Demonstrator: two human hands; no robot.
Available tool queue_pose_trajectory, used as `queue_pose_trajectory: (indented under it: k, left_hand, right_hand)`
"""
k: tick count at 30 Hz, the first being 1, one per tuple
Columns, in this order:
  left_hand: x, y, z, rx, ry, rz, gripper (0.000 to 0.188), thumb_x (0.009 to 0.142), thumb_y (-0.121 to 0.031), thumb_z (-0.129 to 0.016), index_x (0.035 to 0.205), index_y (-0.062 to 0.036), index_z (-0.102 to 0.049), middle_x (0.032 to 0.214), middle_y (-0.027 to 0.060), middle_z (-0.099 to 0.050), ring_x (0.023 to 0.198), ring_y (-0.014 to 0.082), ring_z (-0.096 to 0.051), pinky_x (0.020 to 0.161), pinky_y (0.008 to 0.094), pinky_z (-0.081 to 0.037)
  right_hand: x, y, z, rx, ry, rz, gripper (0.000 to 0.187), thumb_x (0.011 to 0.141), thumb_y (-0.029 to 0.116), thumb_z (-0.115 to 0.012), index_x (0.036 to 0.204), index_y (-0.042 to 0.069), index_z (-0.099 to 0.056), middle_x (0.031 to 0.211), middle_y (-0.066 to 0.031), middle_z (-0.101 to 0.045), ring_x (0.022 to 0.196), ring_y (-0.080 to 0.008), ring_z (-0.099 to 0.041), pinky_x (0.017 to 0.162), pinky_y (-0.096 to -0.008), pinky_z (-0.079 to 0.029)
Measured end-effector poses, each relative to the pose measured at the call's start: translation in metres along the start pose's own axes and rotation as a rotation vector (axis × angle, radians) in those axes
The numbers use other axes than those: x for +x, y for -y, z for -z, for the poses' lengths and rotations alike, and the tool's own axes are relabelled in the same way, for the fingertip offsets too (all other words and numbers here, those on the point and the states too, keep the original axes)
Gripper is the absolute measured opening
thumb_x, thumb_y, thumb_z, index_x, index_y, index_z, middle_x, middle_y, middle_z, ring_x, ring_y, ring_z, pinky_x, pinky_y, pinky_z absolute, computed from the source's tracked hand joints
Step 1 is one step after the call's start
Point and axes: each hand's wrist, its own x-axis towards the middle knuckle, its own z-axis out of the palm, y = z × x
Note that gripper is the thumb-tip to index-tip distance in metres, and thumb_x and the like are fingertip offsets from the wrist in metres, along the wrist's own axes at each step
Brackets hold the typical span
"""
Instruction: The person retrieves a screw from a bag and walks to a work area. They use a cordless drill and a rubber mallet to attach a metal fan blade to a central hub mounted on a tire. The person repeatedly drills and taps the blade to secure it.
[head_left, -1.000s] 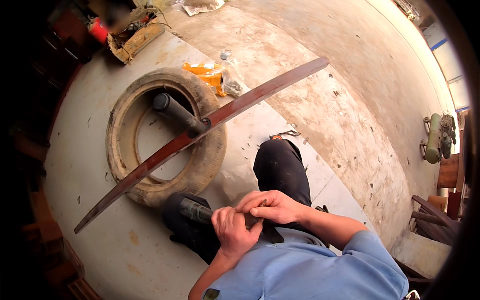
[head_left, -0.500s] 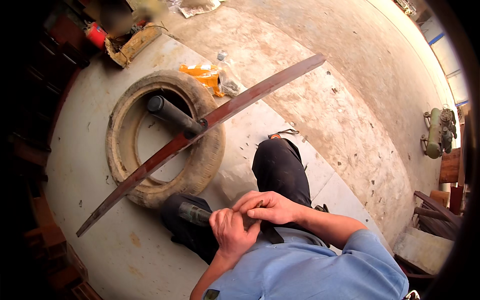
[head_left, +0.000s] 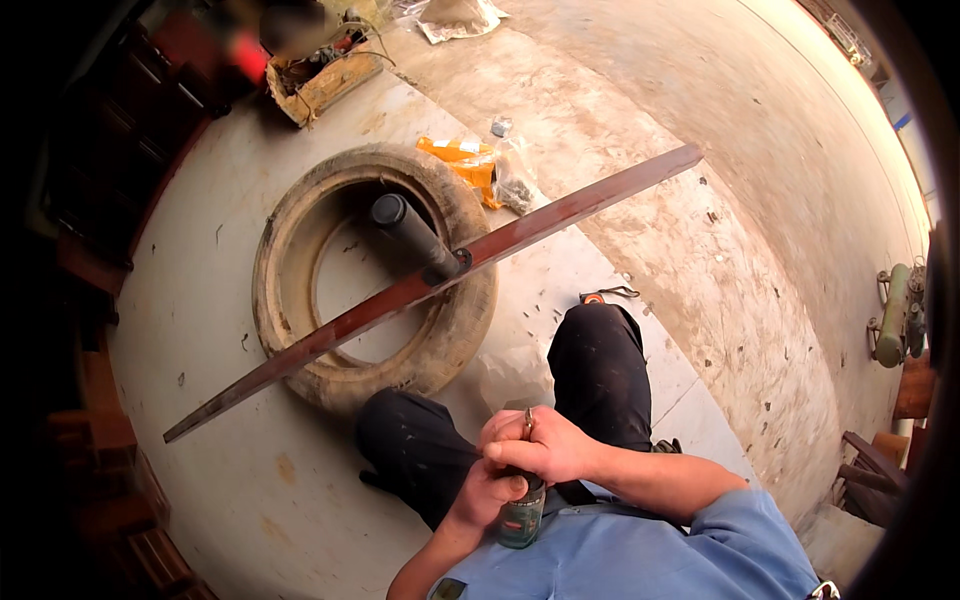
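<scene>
Close to my body, both hands are closed around a dark green cylindrical tool [head_left: 521,520] with a black collar. Its rounded end points down toward my shirt; its upper part is hidden by my fingers, so its exact kind cannot be made out. My left hand [head_left: 484,494] wraps it from the left, and my right hand [head_left: 545,445] covers its top. A small metal piece [head_left: 528,424] sticks up between the right fingers. Beyond my knees, a long red-brown metal bar [head_left: 570,208] with an upright black tube [head_left: 412,232] lies across a worn tire [head_left: 470,325].
An orange plastic package [head_left: 462,160] and a clear bag [head_left: 515,180] lie behind the tire. A tape measure [head_left: 594,298] is by my right knee. A wooden box of scraps [head_left: 335,85] stands at the far left, and a green tank [head_left: 892,315] at the right.
The green tool has swung from pointing left to pointing down toward my shirt, my hands turning with it. The whole view has shifted, so the tire and bar appear farther right.
</scene>
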Motion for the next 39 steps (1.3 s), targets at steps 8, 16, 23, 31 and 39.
queue_pose_trajectory:
  k: [8, 16, 23, 31, 39]
  left_hand:
    - [0.004, -0.015, -0.021, 0.205, -0.188, 0.193, 0.033, 0.088, -0.014, -0.064, 0.117, 0.0010, -0.061, 0.103, 0.0020, -0.062, 0.094, 0.0088, -0.056, 0.084, 0.0263, -0.047]
    - [0.006, 0.006, 0.014, -0.102, 0.093, 0.038, 0.035, 0.086, -0.024, -0.068, 0.112, -0.0001, -0.062, 0.097, 0.0087, -0.066, 0.089, 0.0172, -0.062, 0.077, 0.0292, -0.050]
    - [-0.004, 0.000, 0.000, 0.196, -0.126, 0.014, 0.045, 0.090, -0.033, -0.066, 0.117, 0.0028, -0.060, 0.111, 0.0060, -0.064, 0.107, 0.0144, -0.057, 0.093, 0.0301, -0.046]
    - [0.002, -0.021, -0.002, -0.107, -0.299, 0.033, 0.045, 0.091, -0.040, -0.064, 0.108, 0.0015, -0.063, 0.095, 0.0052, -0.064, 0.082, 0.0116, -0.061, 0.074, 0.0263, -0.049]
    - [0.061, -0.041, 0.004, -0.762, -0.572, 0.022, 0.051, 0.094, -0.058, -0.053, 0.100, -0.0075, -0.057, 0.091, 0.0082, -0.063, 0.085, 0.0244, -0.062, 0.078, 0.0401, -0.054]
  right_hand:
    - [-0.007, 0.011, 0.002, -0.032, -0.157, -0.219, 0.032, 0.092, 0.024, -0.057, 0.076, -0.001, -0.070, 0.079, -0.0103, -0.066, 0.087, -0.0218, -0.062, 0.075, -0.0342, -0.051]
    - [0.007, 0.004, 0.003, 0.099, 0.037, -0.053, 0.027, 0.088, 0.025, -0.061, 0.075, 0.003, -0.070, 0.084, -0.0058, -0.064, 0.094, -0.0185, -0.056, 0.050, -0.0254, -0.050]
    - [0.000, -0.006, -0.005, -0.183, -0.108, 0.033, 0.022, 0.091, 0.018, -0.059, 0.080, 0.001, -0.065, 0.077, -0.0113, -0.064, 0.074, -0.0327, -0.055, 0.076, -0.0379, -0.047]
    - [0.009, 0.002, 0.001, -0.018, -0.030, -0.198, 0.045, 0.089, 0.030, -0.062, 0.121, -0.001, -0.056, 0.107, -0.0101, -0.060, 0.103, -0.0194, -0.056, 0.095, -0.0343, -0.044]
    - [-0.018, 0.005, 0.017, -0.593, 0.048, -0.081, 0.091, 0.078, 0.023, -0.078, 0.150, 0.001, -0.027, 0.139, -0.0229, -0.049, 0.126, -0.0369, -0.053, 0.105, -0.0379, -0.044]
